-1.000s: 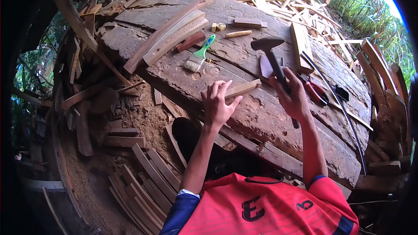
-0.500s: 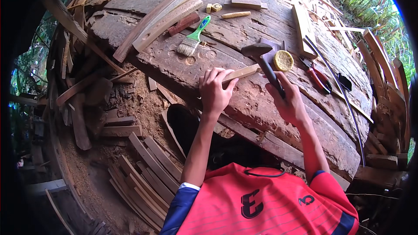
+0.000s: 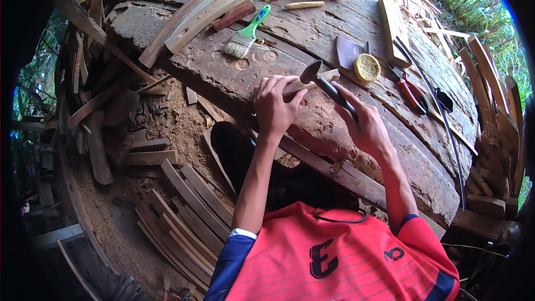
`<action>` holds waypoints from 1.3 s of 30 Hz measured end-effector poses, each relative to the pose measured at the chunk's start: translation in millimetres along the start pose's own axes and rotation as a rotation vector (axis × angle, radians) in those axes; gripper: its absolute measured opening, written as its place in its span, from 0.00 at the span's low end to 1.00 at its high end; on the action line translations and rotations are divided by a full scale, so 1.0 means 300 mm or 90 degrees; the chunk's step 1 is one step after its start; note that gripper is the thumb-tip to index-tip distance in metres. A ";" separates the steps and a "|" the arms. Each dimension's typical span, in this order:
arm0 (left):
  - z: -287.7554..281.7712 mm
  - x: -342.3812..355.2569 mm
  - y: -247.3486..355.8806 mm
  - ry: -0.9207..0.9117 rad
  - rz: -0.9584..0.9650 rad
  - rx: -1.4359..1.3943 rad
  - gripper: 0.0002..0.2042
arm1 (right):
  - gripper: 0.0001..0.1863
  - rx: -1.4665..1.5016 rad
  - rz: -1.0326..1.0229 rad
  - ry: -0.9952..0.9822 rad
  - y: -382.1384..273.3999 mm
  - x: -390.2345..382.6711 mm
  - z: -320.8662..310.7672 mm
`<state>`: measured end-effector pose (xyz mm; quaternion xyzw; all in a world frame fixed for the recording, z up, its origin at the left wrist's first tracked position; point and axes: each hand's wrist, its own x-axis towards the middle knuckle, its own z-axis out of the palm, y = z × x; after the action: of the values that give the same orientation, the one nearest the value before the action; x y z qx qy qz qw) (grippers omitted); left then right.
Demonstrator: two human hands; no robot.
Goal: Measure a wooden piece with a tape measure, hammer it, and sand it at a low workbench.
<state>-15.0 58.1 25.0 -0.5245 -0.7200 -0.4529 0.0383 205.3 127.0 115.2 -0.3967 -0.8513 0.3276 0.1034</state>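
My left hand presses a short wooden strip on the worn plank worktop, fingers wrapped over its left end. My right hand grips a hammer by the dark handle, its head low over the strip; whether they touch I cannot tell. Beyond lie a green-handled paintbrush, a flat purplish piece, a yellow round object and red-and-black pliers.
Boards lie at the back left, small blocks and sticks behind, a beam, black object and long dark rod to the right. Offcuts cover the ground at lower left and surround the worktop.
The hammer head has dropped and moved left toward the strip, uncovering more of the flat piece and the yellow object. The worktop sits higher in view.
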 end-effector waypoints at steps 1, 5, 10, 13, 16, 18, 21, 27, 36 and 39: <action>-0.003 -0.004 -0.007 -0.004 -0.007 0.004 0.17 | 0.29 0.009 0.026 -0.023 -0.036 -0.001 -0.020; 0.001 0.005 0.009 -0.022 -0.033 -0.003 0.21 | 0.33 0.102 -0.165 0.157 -0.016 -0.006 0.004; 0.003 -0.001 -0.007 -0.009 -0.020 0.021 0.21 | 0.36 0.022 -0.119 0.026 -0.002 0.006 0.000; -0.004 -0.001 -0.001 -0.011 -0.026 0.022 0.20 | 0.42 0.048 -0.040 0.031 -0.030 0.005 -0.019; 0.000 0.004 0.007 -0.027 -0.045 0.014 0.21 | 0.35 0.077 -0.226 0.195 -0.001 0.017 0.025; 0.005 0.003 0.003 -0.032 -0.047 0.013 0.21 | 0.33 0.078 -0.204 0.154 0.002 0.006 0.029; 0.001 0.000 -0.002 -0.010 -0.032 0.032 0.21 | 0.31 0.044 -0.104 0.037 0.002 0.010 -0.002; -0.004 -0.005 -0.013 -0.016 -0.001 0.016 0.14 | 0.29 0.099 -0.122 0.107 -0.008 -0.020 -0.002; -0.008 -0.017 -0.014 -0.025 -0.025 0.016 0.13 | 0.32 0.062 -0.024 0.034 -0.023 -0.011 -0.048; 0.002 -0.005 -0.014 -0.020 -0.016 0.010 0.13 | 0.32 0.072 -0.210 0.223 0.042 0.002 -0.007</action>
<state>-17.3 57.2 21.1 -0.5219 -0.7305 -0.4397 0.0254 213.5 134.3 108.5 -0.2965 -0.8539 0.2793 0.3238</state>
